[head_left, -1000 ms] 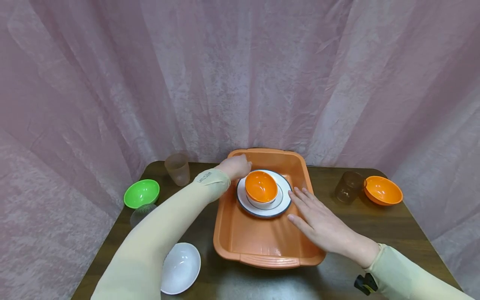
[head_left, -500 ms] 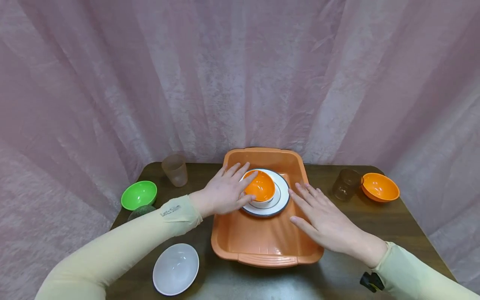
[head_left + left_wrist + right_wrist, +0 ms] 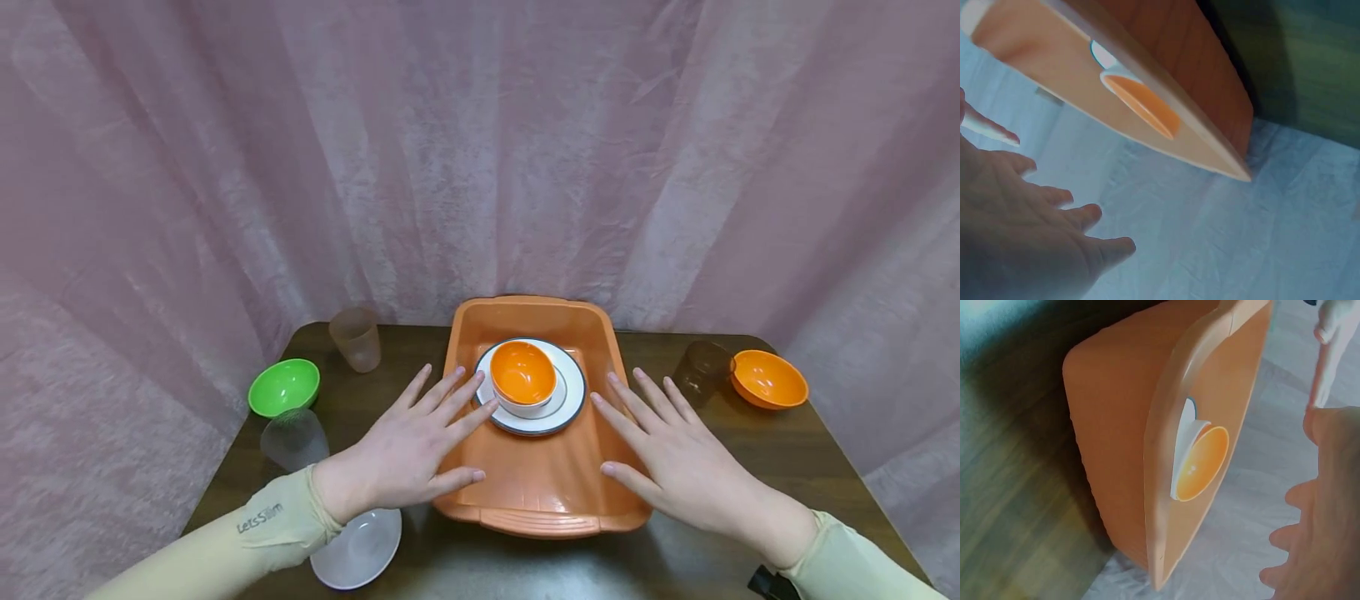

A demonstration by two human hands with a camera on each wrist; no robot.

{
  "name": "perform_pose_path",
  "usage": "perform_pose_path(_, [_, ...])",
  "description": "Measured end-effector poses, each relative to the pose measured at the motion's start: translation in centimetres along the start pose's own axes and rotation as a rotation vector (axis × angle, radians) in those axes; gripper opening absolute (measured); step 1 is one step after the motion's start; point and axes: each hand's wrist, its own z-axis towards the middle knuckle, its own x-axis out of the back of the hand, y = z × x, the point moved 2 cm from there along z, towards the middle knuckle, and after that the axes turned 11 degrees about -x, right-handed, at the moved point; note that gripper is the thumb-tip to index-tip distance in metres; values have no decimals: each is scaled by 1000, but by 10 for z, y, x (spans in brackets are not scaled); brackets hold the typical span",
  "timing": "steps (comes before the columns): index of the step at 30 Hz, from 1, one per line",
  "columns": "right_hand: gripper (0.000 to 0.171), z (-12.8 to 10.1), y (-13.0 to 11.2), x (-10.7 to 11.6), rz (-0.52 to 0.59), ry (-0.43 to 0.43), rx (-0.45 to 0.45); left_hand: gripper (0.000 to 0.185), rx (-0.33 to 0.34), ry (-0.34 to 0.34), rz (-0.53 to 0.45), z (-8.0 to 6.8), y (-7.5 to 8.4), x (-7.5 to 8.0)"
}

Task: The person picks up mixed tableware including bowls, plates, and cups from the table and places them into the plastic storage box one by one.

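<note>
An orange plastic basin [image 3: 525, 483] stands mid-table. Inside it lies a white plate [image 3: 572, 402] with a dark blue rim; whether more plates are under it I cannot tell. On the plate sits a small bowl [image 3: 522, 372], orange inside and white outside. My left hand [image 3: 412, 454] hovers over the basin's left side, fingers straight and spread, holding nothing. Over the right side is my right hand [image 3: 675, 458], likewise spread and holding nothing. Both wrist views show the hands, left [image 3: 1029, 231] and right [image 3: 1329, 506], apart from the bowl and basin.
On the left are a green bowl [image 3: 283, 387], a clear cup [image 3: 356, 340], another clear cup [image 3: 295, 439] and a white bowl [image 3: 356, 554], partly behind my left arm. A brown see-through cup [image 3: 701, 372] and an orange bowl [image 3: 771, 379] stand right. A pink curtain [image 3: 480, 167] hangs behind.
My left hand has drawn back from the basin's far left, passing over the bowl, toward me, its fingers spreading. My right hand has shifted slightly right and spread its fingers. The dishes stay put.
</note>
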Motion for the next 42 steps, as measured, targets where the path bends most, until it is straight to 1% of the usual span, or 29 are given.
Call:
perform_pose_path(4, [77, -8, -1, 0, 4, 39, 14, 80, 1, -12, -9, -8, 10, -5])
perform_pose_path(9, [76, -11, -3, -3, 6, 50, 17, 79, 13, -11, -24, -13, 16, -10])
perform_pose_path(14, [75, -10, -4, -4, 13, 47, 15, 79, 12, -14, -40, -13, 17, -12])
perform_pose_path(22, [75, -9, -4, -4, 20, 52, 16, 79, -2, -14, -12, -12, 17, -13])
perform_pose_path(26, [75, -9, 1, -2, 39, 44, -12, 78, -12, -16, -24, -10, 19, -14])
perform_pose_path(29, [72, -10, 11, 3, 90, 52, -70, 79, -39, -21, -36, -3, 24, -12])
perform_pose_path(32, [67, -11, 27, 10, 192, 74, -174, 79, -93, -15, -27, 8, 31, -9])
perform_pose_path(37, [58, -15, 62, 22, 392, 100, -374, 79, -195, -5, 19, 35, 45, -2])
perform_pose_path(39, [56, -18, 79, 25, 437, 103, -444, 79, -229, -15, 39, 47, 51, 0])
perform_pose_path(42, [55, -25, 106, 27, 474, 116, -549, 78, -273, -15, 66, 67, 59, 1])
